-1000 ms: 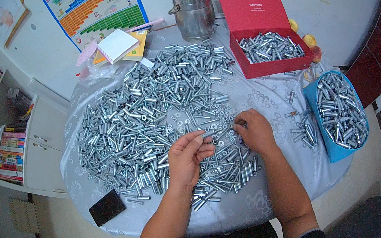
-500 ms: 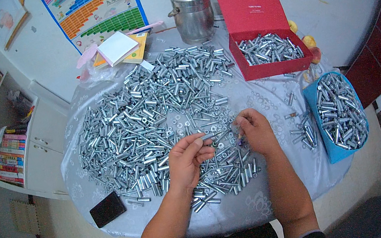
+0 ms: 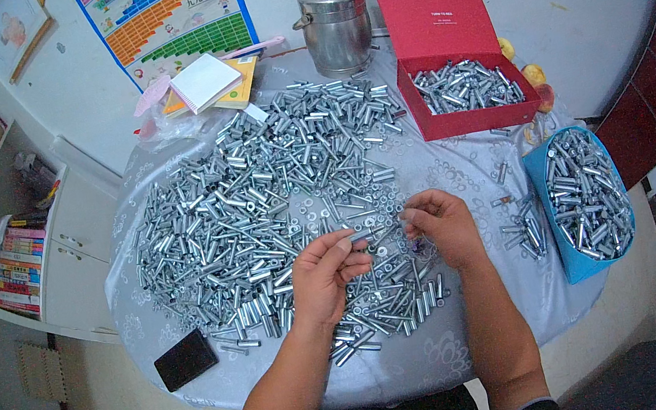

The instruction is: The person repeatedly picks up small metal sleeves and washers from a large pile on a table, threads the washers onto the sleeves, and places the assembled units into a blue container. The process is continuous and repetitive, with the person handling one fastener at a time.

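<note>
- Pinching a short, smooth, silvery metal cylinder (image 3: 358, 236) between thumb and fingertips of the left hand (image 3: 324, 278), just off the table's centre toward seven o'clock, its free end pointing to three.
- Bending the fingers of the right hand (image 3: 443, 226), between two and three o'clock from the left, thumb and forefinger drawn close; too small to tell whether gripping anything.
- Facing a glinting heap of metal bolts and sleeves (image 3: 216, 222), all straight rods and hollow tubes, too many to count, spreading broadest toward ten o'clock, with flat ring-shaped washers (image 3: 309, 206) nearer the middle.
- Counting one stiff, open-lidded red box (image 3: 477, 122) between one and two o'clock and one round-cornered blue bin (image 3: 579, 265) at three, both holding similar metal pieces.
- Counting one lidded steel pot (image 3: 336, 30) at twelve, one spiral notebook (image 3: 204, 82) at eleven, one flat black phone (image 3: 185, 359) at eight.
- Working over a shiny pale-grey tablecloth (image 3: 452, 352) patterned with clustered rings.
- Seeing one colourful wall chart (image 3: 174, 24) toward eleven, a white bookcase (image 3: 80, 221) toward nine, and dark-red drawers (image 3: 655, 92) toward two.
</note>
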`<action>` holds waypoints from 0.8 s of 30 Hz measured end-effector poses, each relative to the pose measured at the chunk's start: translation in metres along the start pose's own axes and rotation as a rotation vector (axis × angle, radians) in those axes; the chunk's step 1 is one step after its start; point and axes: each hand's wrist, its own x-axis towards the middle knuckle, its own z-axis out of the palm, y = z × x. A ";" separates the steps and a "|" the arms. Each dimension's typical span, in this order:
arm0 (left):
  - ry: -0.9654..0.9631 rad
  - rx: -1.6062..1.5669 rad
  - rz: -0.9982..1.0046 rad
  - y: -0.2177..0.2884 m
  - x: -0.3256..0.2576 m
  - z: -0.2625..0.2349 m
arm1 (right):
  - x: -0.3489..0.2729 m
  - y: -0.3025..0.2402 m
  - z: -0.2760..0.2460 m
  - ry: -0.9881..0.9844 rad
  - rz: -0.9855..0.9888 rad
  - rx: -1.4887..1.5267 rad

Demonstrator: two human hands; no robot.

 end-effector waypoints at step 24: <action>0.007 0.044 -0.038 -0.003 0.000 0.003 | -0.018 -0.009 0.018 -0.175 -0.069 -0.014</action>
